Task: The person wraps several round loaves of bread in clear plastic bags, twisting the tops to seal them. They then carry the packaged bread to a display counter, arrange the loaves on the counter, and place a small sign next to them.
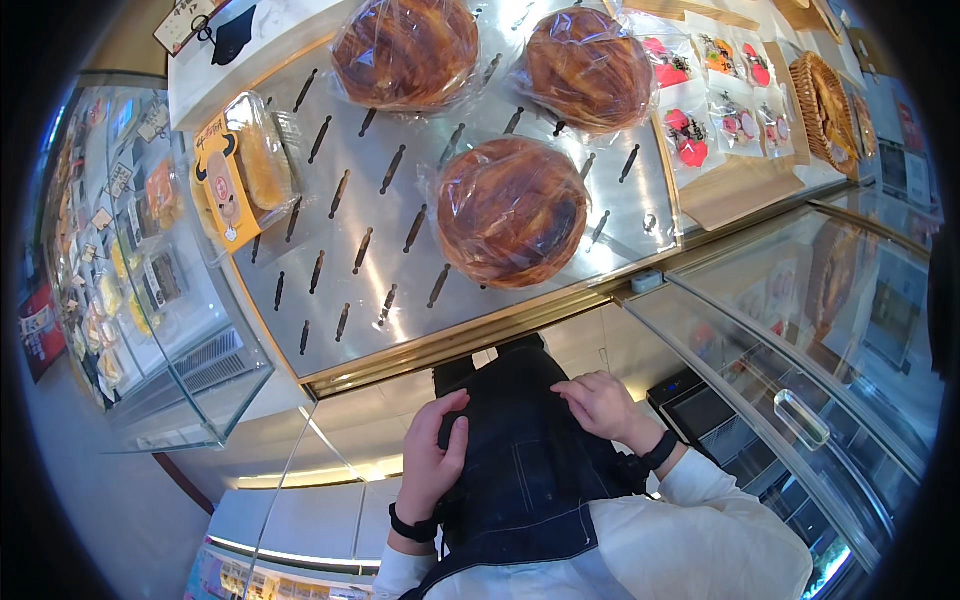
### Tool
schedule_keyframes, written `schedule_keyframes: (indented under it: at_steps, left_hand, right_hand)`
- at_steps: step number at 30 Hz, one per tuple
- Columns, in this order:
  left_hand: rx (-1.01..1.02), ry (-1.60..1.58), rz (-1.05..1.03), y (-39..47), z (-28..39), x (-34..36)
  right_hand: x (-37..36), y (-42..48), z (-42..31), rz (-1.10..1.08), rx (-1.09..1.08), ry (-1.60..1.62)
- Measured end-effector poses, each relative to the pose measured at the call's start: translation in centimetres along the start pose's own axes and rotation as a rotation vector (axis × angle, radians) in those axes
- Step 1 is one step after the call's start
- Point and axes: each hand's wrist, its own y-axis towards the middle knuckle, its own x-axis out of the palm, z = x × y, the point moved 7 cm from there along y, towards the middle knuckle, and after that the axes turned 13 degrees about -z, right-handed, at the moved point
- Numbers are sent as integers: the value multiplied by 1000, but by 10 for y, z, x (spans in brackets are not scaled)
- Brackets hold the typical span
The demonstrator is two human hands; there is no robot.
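Note:
My left hand [437,442] is raised before the dark apron [525,457], its fingers apart and nothing in it. On the other side of the apron, my right hand [600,405] is empty too, with its fingers curled loosely and not fully closed. Beyond both hands lies a slotted metal tray [337,285] with a light wooden rim. It bears a round, plastic-wrapped loaf [514,214] near the front edge. Farther back are a second wrapped loaf [405,52] and a third wrapped loaf [589,71]. Neither hand touches the tray or the bread.
A clear pack of bread [259,161] with a yellow label overlaps the tray's left edge. Glass display cases [187,405] stand at left, and sliding glass panels [750,352] at right. Small clear packets [686,135] and a wicker basket [821,112] sit at the back right.

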Motion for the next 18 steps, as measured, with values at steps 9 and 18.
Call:
schedule_keyframes:
  at_steps: [9, 18]
  left_hand:
    - [427, 148, 338, 48, 82, -36]
    - [422, 7, 229, 122, 102, -29]
  right_hand:
    - [-82, 25, -61, 466, -286, 86]
    - [-144, 98, -47, 730, -68, 774]
